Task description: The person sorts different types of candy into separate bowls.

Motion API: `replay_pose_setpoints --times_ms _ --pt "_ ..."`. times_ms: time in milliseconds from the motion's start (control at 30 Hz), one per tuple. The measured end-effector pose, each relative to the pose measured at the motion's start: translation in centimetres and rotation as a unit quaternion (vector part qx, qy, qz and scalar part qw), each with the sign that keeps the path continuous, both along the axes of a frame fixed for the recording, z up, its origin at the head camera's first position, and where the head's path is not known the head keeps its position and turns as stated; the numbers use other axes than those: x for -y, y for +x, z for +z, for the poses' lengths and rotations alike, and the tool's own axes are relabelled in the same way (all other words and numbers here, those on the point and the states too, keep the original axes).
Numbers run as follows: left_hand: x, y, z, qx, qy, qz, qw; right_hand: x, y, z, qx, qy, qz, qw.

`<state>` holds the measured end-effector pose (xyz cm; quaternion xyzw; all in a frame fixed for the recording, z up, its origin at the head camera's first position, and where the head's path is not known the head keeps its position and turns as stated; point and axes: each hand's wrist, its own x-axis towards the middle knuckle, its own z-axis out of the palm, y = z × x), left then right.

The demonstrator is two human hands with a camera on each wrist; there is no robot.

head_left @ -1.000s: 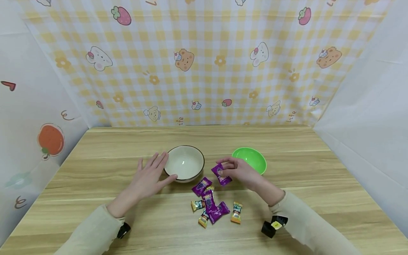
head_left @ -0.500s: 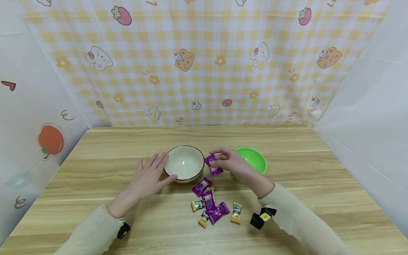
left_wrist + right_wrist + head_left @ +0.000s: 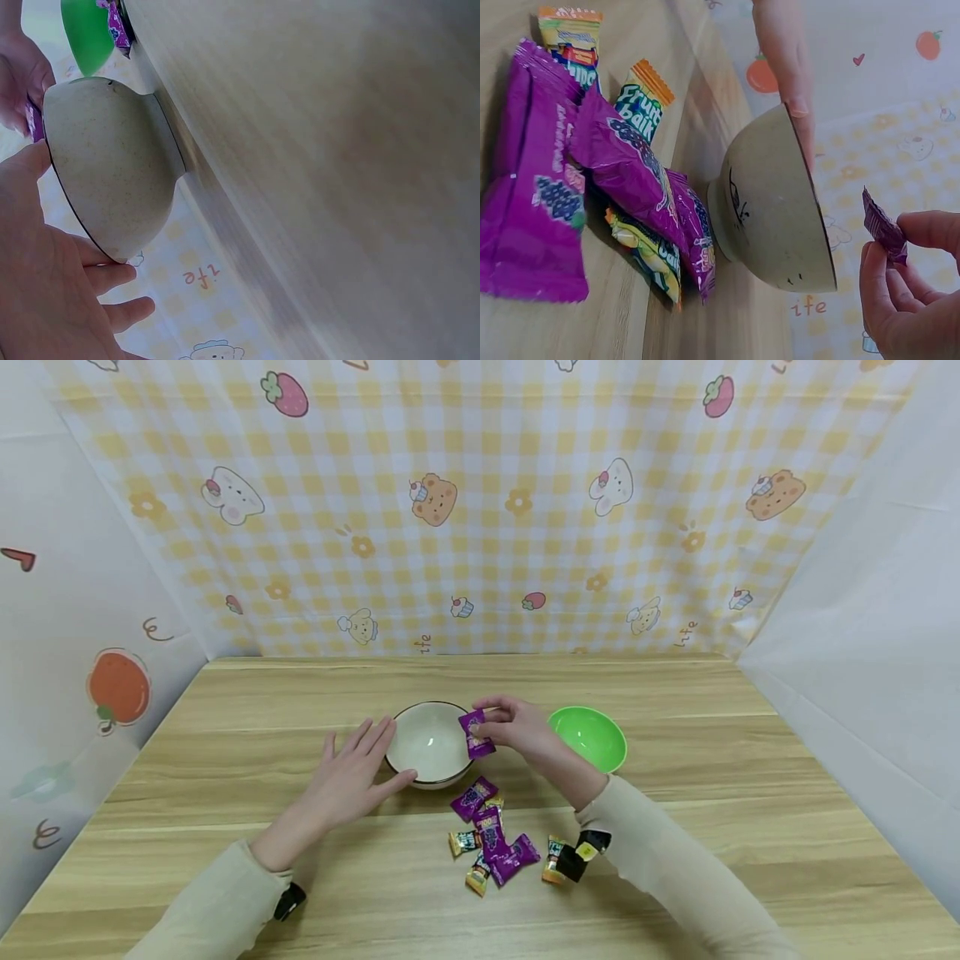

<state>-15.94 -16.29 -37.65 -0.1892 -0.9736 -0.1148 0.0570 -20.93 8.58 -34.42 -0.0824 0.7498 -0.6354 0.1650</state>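
Note:
My left hand touches the left side of a cream bowl with a dark rim, fingers spread and fairly straight. The left wrist view has the thumb and fingers at the rim of the same bowl. Between thumb and fingers, my right hand pinches a purple wrapped candy over the bowl's right rim. Seen from the right wrist, this candy is above the bowl's opening. Several purple candies lie heaped with yellow-orange "Fruit balk" candies in front of the bowl.
A green bowl stands right of the cream bowl, partly behind my right forearm. A single yellow-orange candy lies right of the heap, partly covered by the wrist camera. The wooden table ends at a checked curtain.
My right hand has moved left and away from me, carrying the purple candy from the table area right of the cream bowl to its rim. The left hand stays in place.

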Motion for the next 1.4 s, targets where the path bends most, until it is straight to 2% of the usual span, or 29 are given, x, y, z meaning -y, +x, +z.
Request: replay_pose_setpoints --times_ms 333,500,733,933,1167,1400 --pt "0.0 0.0 0.0 0.003 -0.003 -0.002 1.0000 2.2 -1.1 -0.2 -0.013 -0.006 -0.021 0.9997" --pt "0.0 0.0 0.0 0.003 -0.002 -0.002 1.0000 2.8 -1.3 -0.3 -0.017 -0.010 -0.006 0.9998" --pt "0.0 0.0 -0.1 0.004 -0.001 0.000 1.0000 2.4 -1.1 -0.1 -0.017 -0.034 -0.004 0.9993" --pt "0.0 -0.1 -0.1 0.002 0.002 -0.001 1.0000 1.2 -1.0 0.4 -0.021 -0.018 0.006 0.9996" --pt "0.0 -0.1 -0.1 0.000 0.001 -0.002 1.0000 -0.8 0.0 1.0 -0.028 0.016 0.038 0.9988" --pt "0.0 -0.1 -0.1 0.001 -0.002 -0.001 1.0000 -2.7 1.8 0.2 -0.008 0.023 0.082 0.9964"
